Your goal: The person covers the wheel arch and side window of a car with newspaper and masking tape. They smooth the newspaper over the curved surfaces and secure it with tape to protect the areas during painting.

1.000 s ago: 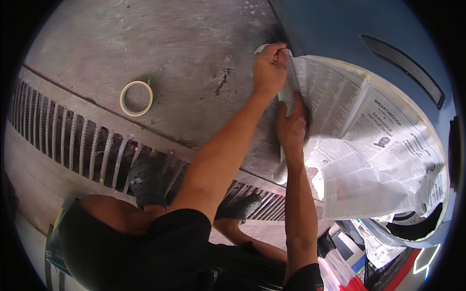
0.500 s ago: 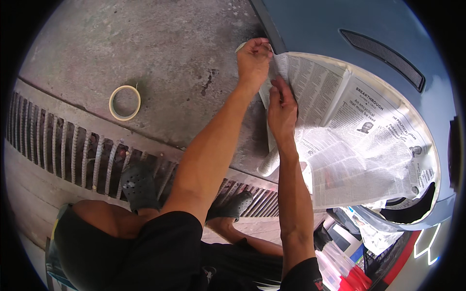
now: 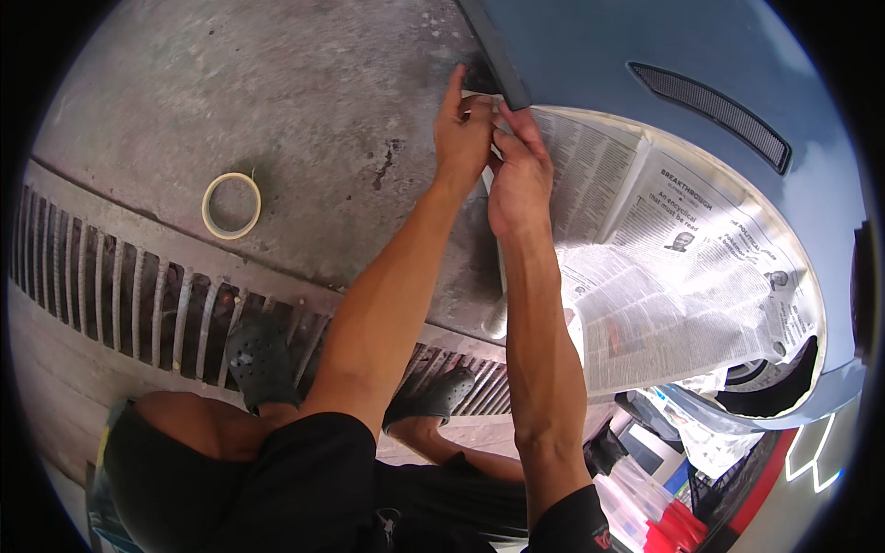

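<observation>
Your left hand (image 3: pixel 464 138) and right hand (image 3: pixel 521 180) meet at the upper left corner of the grey printed newspaper sheet (image 3: pixel 636 341), which spreads across the rounded opening in the blue-grey painted body panel (image 3: pixel 581 46). Your left forefinger points away while the other fingers curl in; your right fingers are drawn close together under the tip of the long dark trim strip (image 3: pixel 498 60). Whether either hand is clamped on the paper's edge I cannot tell, since the fingertips cover one another. To work this corner well, it would seem best to steady the sheet with one hand and smooth outward with the other, using the soft of your fingertips rather than nails, because newsprint is thin and likely to tear where it bends around the trim. Light, even pressure should suit the cream paper tape band (image 3: pixel 648 131) along the curve, which could pucker if pulled hard. The newsprint is matt and creased, with one straight raised fold near the top and a bright, almost glassy patch lower down. The panel looks smooth, set with a curved dark mesh vent (image 3: pixel 714 112). Well apart to your left, a round cream tape roll (image 3: pixel 208 205) rests on the rough, stained concrete floor (image 3: pixel 304 111), near a drain grate of ribbed metal bars (image 3: pixel 138 295).
</observation>
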Demonstrator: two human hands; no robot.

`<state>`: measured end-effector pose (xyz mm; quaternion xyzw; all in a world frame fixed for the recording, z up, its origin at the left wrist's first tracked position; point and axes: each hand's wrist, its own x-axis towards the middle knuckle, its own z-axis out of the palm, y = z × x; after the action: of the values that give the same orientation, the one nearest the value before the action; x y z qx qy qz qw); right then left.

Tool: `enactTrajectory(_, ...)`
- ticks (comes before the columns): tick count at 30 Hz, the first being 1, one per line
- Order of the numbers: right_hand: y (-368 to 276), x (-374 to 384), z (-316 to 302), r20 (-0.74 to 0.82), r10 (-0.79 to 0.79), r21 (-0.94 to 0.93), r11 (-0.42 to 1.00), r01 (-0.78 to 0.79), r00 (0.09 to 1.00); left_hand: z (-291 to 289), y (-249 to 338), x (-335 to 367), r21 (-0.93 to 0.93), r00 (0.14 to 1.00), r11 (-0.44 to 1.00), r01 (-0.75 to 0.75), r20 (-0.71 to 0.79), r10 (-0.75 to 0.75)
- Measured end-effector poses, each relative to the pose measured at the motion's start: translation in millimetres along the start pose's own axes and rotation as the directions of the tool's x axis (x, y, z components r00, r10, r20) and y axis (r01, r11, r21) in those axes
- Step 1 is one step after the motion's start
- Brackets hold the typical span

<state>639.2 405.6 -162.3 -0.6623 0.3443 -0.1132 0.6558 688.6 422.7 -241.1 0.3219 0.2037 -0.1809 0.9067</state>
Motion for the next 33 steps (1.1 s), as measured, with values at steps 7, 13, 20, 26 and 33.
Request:
enactTrajectory(7, -1.1, -1.9, 0.5, -0.051, 0.006, 0.012, 1.0, -0.006, 0.999, -4.2, 2.2, -6.5, 0.048, 1.0, 0.999, 0.024, 0.008, -0.024)
enactTrajectory(13, -10.0, -6.8, -5.8, -0.009, 0.026, -0.146, 0.989, -0.027, 1.0, 5.7, 4.8, -18.8, 0.0, 1.0, 1.0, 0.001, -0.018, -0.001)
enactTrajectory(20, 2.2, 6.4, -19.3, 0.052, 0.046, -0.102, 0.994, -0.04, 0.998, 28.1, 21.8, -28.4, -0.159, 0.991, 0.983, 0.094, -0.076, -0.107)
enactTrajectory(26, 6.3, 13.2, -18.7, 0.069, 0.043, -0.066, 0.997, -0.038, 0.997, 21.3, 17.1, -21.4, -0.084, 0.999, 0.996, 0.014, -0.033, -0.017)
enactTrajectory(33, -11.8, -15.0, -27.8, -0.008, -0.003, -0.304, 0.953, 0.001, 1.0, 24.0, 27.7, -14.4, 0.297, 0.999, 0.954, -0.029, 0.047, 0.016)
